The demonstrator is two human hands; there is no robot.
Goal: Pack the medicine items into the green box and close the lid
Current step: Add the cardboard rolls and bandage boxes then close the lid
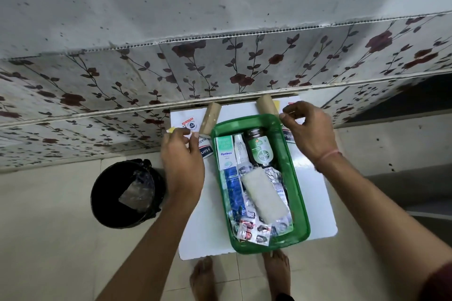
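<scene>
The green box (297,193) lies without a lid on a small white table (315,203), long side running away from me. Inside are a white Optibex carton (226,154), a dark Dettol bottle (260,151), a small white tube (241,149), a blue pack (233,188), a white gauze roll (265,195) and several foil tablet strips (254,228). My left hand (183,161) hovers just left of the far left corner, fingers loosely spread, holding nothing. My right hand (309,129) hovers at the far right corner, fingertips by the rim, empty. No lid is visible.
Two cardboard tubes (210,118) (266,105) stand at the table's far edge against a floral wall panel (220,66). Printed hand-wash labels (205,148) show beside the box. A black bin (127,193) stands on the floor to the left. My bare feet (277,273) are below the table.
</scene>
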